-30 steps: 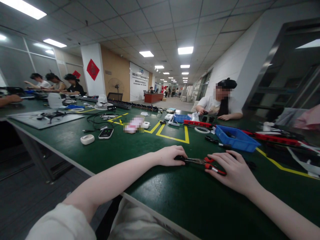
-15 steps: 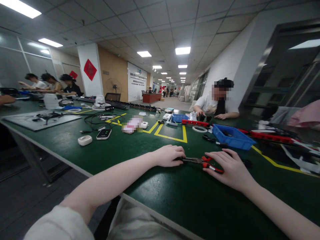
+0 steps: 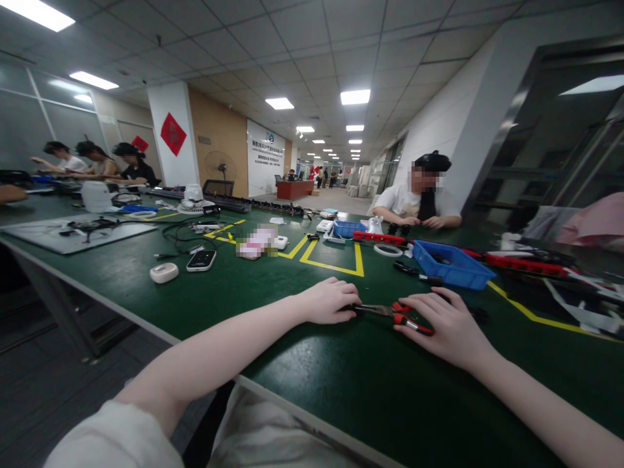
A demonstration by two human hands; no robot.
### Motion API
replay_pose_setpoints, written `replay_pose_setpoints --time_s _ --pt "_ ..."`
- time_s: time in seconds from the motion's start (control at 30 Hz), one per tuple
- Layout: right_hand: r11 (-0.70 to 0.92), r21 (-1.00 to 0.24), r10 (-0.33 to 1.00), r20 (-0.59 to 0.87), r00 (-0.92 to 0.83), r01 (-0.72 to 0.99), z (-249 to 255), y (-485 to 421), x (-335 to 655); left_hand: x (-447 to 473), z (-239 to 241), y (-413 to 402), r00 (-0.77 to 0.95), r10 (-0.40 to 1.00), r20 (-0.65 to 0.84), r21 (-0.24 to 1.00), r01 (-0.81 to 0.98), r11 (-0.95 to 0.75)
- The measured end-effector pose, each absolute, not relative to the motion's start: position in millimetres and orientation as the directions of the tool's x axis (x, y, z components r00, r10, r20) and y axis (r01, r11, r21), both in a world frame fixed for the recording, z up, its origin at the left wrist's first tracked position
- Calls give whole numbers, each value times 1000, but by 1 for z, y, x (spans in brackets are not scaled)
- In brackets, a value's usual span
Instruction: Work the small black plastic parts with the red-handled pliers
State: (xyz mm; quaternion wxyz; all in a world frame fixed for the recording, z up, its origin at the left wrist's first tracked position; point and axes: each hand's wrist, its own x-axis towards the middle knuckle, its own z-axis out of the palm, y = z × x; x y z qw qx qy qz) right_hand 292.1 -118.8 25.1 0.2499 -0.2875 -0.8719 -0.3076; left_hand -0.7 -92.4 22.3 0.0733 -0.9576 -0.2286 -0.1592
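Observation:
My right hand (image 3: 451, 325) is closed around the handles of red-and-black pliers (image 3: 410, 323), whose metal jaws point left. At the jaw tips is a small black piece (image 3: 351, 307), pinched between the fingers of my left hand (image 3: 327, 301). My left fingers cover most of that piece, so its kind does not show. Both hands stay low over the green table (image 3: 312, 364). Behind my right hand, short black cylindrical parts (image 3: 414, 272) lie near a blue bin (image 3: 451, 263).
A white case (image 3: 164, 273) and a small black-screened device (image 3: 201, 260) lie to the left. A phone (image 3: 257, 242) rests mid-table near yellow tape lines (image 3: 336, 266). Red strips (image 3: 380, 238) and a white ring (image 3: 388, 249) are farther back. A co-worker (image 3: 414, 195) sits across the table.
The co-worker across the table has drawn both hands together. My own hands and the pliers hold nearly the same position; the view has shifted very slightly.

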Motion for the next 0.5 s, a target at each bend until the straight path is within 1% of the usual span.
replay_pose_setpoints --time_s 0.13,0.33,0.5 --pt "642 399 343 615 -710 655 26 -120 291 -1 23 -93 845 402 353 -66 451 -890" --pt "642 395 349 613 -709 657 27 -123 289 -1 23 -92 852 369 372 -27 408 -913" --pt "637 387 363 612 -703 666 27 -125 289 -1 23 -92 850 388 355 -6 417 -909"
